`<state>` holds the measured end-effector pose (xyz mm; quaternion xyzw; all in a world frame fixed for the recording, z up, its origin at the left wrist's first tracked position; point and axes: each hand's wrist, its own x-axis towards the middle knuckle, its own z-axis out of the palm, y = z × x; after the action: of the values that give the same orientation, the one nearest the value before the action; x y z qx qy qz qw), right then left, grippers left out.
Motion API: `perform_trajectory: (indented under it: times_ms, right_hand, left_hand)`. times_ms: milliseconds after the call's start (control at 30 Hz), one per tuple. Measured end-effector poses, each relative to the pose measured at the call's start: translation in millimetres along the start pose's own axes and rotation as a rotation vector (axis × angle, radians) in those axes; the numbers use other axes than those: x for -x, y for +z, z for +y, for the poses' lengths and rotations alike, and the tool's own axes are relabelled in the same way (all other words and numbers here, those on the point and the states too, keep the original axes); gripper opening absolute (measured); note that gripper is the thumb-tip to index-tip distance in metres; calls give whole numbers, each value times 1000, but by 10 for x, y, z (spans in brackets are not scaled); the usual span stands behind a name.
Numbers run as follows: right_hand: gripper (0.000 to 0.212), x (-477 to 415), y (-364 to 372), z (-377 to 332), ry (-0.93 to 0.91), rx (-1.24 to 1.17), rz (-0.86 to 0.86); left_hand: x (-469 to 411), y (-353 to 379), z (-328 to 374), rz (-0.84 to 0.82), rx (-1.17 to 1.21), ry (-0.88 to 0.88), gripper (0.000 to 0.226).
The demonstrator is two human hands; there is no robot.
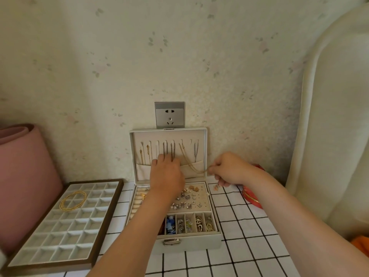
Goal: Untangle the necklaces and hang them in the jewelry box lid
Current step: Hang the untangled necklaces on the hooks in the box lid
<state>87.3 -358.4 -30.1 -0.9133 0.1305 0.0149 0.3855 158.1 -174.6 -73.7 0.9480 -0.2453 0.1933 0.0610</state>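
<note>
risk first: the gold necklace (189,161) is stretching on a slant from its hook in the jewelry box lid (169,130) down to the right hand (229,168), which is holding its lower end out near the lid's right edge. we are judging that a hard tug from here could lift the loop off its hook or rock the upright lid, which is standing close to the wall. the chain is also crossing the edge of the pocket (142,172), so it could be snagging there. the silver chains (172,149) are hanging just beside it, and dragging the gold one sideways could be knotting them together again.

hands: the right hand is pinching the chain end between thumb and forefinger, with the other fingers curling under. the left hand (166,174) is lying against the lid lining, fingers fairly straight and spread, fingertips touching the lower ends of the silver chains. we are seeing nothing gripped in it. both are working over the open box on the checked bench (239,216).
</note>
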Motion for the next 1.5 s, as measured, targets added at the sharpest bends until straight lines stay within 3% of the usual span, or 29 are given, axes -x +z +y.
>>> perform_trajectory:
  times_ms: [200,400,533,667,900,1200,1500]
  right_hand:
    - [20,-109,26,-447,-232,-100,162]
    - [18,-342,327,-540,-314,-164,227]
    - [23,-461,470,-472,-358,-78,280]
    - [9,-511,568,-385,-401,134,214]
    - [20,-374,588,-381,-428,300,198]
    - [15,229,519,-790,-377,168,122]
    - [14,1203,989,-910,-296,304,-147]
  left_hand:
    - [-21,33,-107,37,10,62,27]
    - [-35,34,-194,-4,125,73,29]
    - [-29,38,-239,-12,141,73,30]
    - [-26,46,-258,-21,190,71,31]
    - [28,-46,-290,-97,249,80,37]
    - [395,-634,-365,-197,452,-9,36]
    - [1505,-919,-532,-335,331,-15,27]
